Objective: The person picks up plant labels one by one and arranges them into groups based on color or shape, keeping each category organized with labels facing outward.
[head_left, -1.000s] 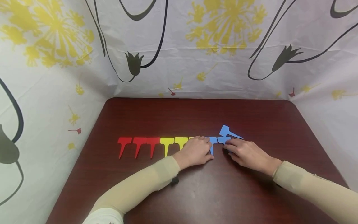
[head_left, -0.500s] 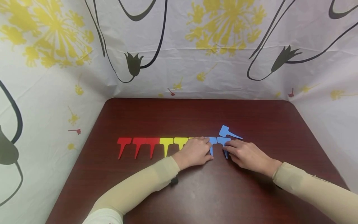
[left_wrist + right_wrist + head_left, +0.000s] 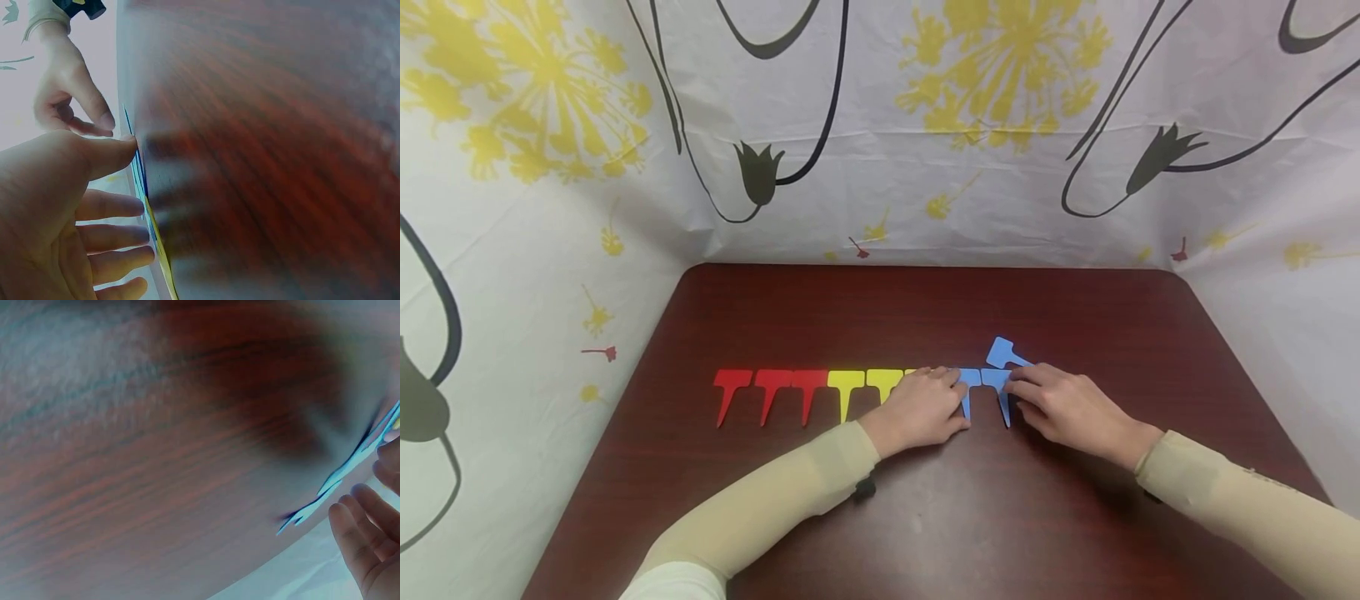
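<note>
Red [image 3: 772, 380], yellow [image 3: 847, 380] and blue T-shaped plant labels lie side by side in a row, stems towards me. My left hand [image 3: 917, 408] rests over the middle of the row, its fingers extended onto the labels and hiding some of them. At the right end, my right hand [image 3: 1078, 412] is beside the last blue label [image 3: 996, 380], covering its right edge; whether it touches is unclear. Its fingers are loosely bent around nothing in the right wrist view. Just behind lies a loose blue label [image 3: 1001, 353], slanted, its tip hidden by the right hand.
The dark red-brown table [image 3: 925, 525] has rounded far corners. A patterned white cloth [image 3: 850, 200] hangs behind it and along both sides. The leftmost red label [image 3: 732, 380] sits slightly apart from its neighbour.
The last blue label straightened into line with the row. My right hand then loosened from its stem and shifted slightly right, over the loose label's tip. My left hand stayed almost still.
</note>
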`<action>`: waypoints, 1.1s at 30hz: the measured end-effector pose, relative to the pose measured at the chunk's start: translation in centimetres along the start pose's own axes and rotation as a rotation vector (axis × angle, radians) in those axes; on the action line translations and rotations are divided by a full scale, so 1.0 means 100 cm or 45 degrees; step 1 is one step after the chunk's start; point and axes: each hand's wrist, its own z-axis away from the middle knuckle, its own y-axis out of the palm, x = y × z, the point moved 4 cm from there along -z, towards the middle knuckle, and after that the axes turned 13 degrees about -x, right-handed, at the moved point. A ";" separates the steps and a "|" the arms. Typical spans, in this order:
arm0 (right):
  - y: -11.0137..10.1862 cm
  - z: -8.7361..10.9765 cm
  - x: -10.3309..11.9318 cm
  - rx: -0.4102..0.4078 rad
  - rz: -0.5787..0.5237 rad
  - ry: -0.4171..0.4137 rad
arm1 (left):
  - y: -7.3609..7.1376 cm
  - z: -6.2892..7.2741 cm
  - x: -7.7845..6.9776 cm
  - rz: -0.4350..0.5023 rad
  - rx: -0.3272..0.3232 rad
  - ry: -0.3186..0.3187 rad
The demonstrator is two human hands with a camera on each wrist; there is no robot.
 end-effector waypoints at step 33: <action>0.003 0.012 -0.066 0.123 -0.022 0.389 | 0.011 -0.004 -0.018 0.143 0.200 0.118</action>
